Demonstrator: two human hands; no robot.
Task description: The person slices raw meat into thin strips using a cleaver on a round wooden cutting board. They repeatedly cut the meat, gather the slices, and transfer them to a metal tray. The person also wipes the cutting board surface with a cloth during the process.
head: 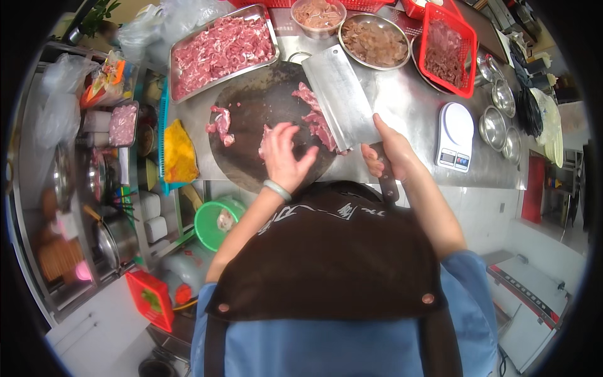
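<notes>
A round chopping block with a dark, worn top lies in front of me on the steel table. My right hand grips the handle of a broad cleaver, its blade tilted over the block's right side. Strips of raw meat lie along the blade's left edge, partly covered by it. My left hand, a pale bangle at the wrist, is over the block with fingers spread and curved. Beneath its fingertips is a meat piece, mostly hidden; whether they touch is unclear. Another meat scrap sits at the block's left.
A steel tray of cut meat stands behind the block. Beyond are a plastic tub, a steel bowl of sliced meat and a red basket. A white digital scale is right, a yellow cloth left, a green bucket below.
</notes>
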